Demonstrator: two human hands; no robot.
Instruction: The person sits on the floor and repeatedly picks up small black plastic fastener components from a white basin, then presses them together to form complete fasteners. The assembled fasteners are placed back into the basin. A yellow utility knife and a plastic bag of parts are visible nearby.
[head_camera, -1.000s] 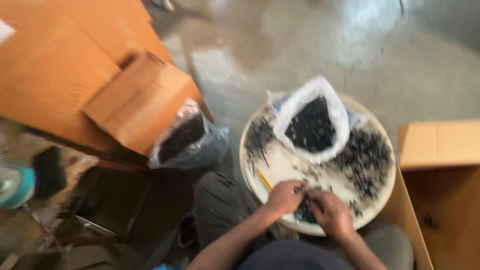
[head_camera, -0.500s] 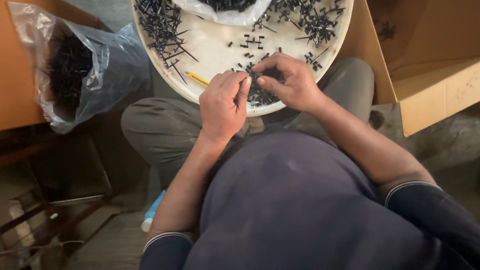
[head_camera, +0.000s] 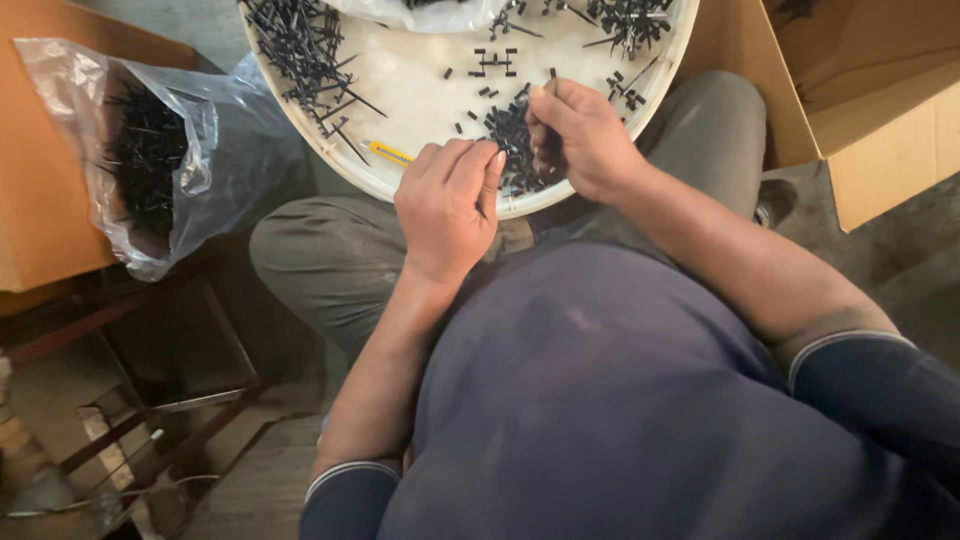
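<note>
Left hand (head_camera: 445, 205), centre frame: fingers curled together, fingertips at the small black pieces (head_camera: 510, 135); what it pinches, cannot tell. Right hand (head_camera: 585, 140), just right of it: fingers bent onto the same heap, grip hidden. Looks like picking or sorting; next pick needs one piece isolated. Heap lies jumbled, no common axis. Long black pins (head_camera: 300, 50), upper left of round white tray (head_camera: 420, 80), run mostly up-down. Yellow tool (head_camera: 388, 152) nearby; plastic bag (head_camera: 170, 150) left.

Worker wears a dark navy long-sleeved top (head_camera: 600, 400); sleeves pushed up to the elbows, each cuff edged with a thin pale stripe (head_camera: 845, 345). Grey-olive trousers (head_camera: 320, 260). Forearms bare. No gloves, rings or watch on either hand.
</note>
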